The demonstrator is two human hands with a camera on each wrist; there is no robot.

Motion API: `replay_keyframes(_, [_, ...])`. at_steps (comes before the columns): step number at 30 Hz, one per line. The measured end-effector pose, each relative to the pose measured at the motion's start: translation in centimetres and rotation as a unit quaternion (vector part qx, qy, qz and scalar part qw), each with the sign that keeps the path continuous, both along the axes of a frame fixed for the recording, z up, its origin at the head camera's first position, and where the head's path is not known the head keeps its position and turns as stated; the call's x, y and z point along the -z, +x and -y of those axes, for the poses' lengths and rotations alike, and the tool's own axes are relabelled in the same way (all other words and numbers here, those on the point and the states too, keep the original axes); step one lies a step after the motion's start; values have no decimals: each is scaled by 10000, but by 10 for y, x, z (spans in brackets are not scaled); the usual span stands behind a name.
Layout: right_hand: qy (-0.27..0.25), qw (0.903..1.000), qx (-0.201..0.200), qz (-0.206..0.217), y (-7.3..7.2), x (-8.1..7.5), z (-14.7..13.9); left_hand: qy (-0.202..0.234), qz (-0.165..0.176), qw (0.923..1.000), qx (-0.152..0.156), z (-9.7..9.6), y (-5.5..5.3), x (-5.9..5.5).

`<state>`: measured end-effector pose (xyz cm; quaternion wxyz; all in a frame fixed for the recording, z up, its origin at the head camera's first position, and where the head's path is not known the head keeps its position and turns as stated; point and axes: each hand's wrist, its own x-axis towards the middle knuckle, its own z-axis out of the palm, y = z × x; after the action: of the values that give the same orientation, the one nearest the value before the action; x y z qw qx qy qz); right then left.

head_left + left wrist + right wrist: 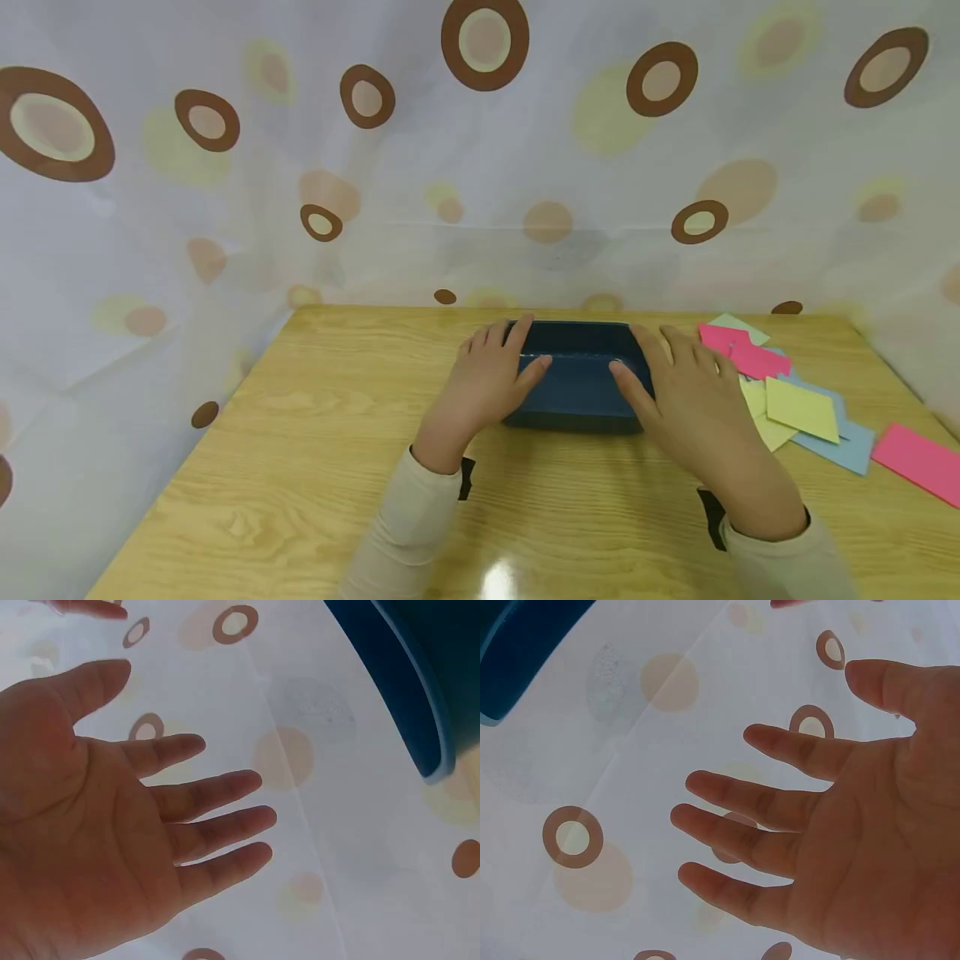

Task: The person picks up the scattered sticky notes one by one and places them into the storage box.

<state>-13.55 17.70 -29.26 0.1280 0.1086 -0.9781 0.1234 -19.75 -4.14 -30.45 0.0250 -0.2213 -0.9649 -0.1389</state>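
Note:
A dark blue rectangular tray (573, 423) sits toward the back of the wooden table, its inside showing bare. My left hand (483, 375) hovers by its left end and my right hand (697, 408) by its right end, both overlapping the rim in the head view. In the left wrist view, the left palm (112, 817) faces the camera with straight, spread fingers, and a gap separates it from the tray wall (409, 675). The right wrist view likewise shows the right palm (855, 825) holding nothing, fingers spread, apart from the tray's edge (525, 660).
Right of the tray lies a loose pile of paper slips: pink (759, 360), yellow (802, 408) and blue (857, 446). Another pink slip (918, 462) lies farther right. A white curtain (525, 167) with brown rings stands behind the wooden table (300, 467).

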Motion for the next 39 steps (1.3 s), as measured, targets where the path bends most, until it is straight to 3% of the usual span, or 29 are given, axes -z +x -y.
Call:
replay_keyframes(7, [-174,9993,16,317,-5,-2,-13,643,538,9962,-245,12,-19,9])
replay_keyframes(13, [-346,9983,42,469,-8,-4,-21,98,653,9961,-593,11,-44,26])
replay_keyframes(18, [-393,9990,28,222,-9,-4,-28,-296,588,9956,-672,12,-59,40])
replay_keyframes(26, [-432,9990,-50,133,-14,-2,-40,-226,886,9938,-626,16,-73,51])
replay_keyframes(39, [-591,9975,68,379,-14,-4,-51,371,1571,9840,-758,24,-78,55])
